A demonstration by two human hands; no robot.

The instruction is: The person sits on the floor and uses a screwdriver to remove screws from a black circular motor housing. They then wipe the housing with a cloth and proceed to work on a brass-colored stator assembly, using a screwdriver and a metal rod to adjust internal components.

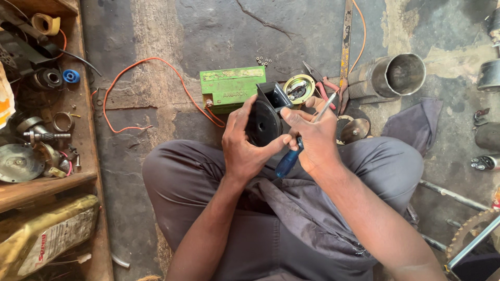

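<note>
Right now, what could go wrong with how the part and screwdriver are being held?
1. The right hand holds the blue-handled screwdriver while also touching the black round part; the tool could slip or jab the left hand.
2. The part is held over the lap, unsupported; a drop could hit the green battery.
3. The small loose nuts on the floor may scatter if bumped.

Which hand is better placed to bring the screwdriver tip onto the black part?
Right, probably. The right hand already grips the blue-handled screwdriver, its shaft angled up beside the black part. The left hand is wrapped around that part, steadying it, so it isn't free.
</note>
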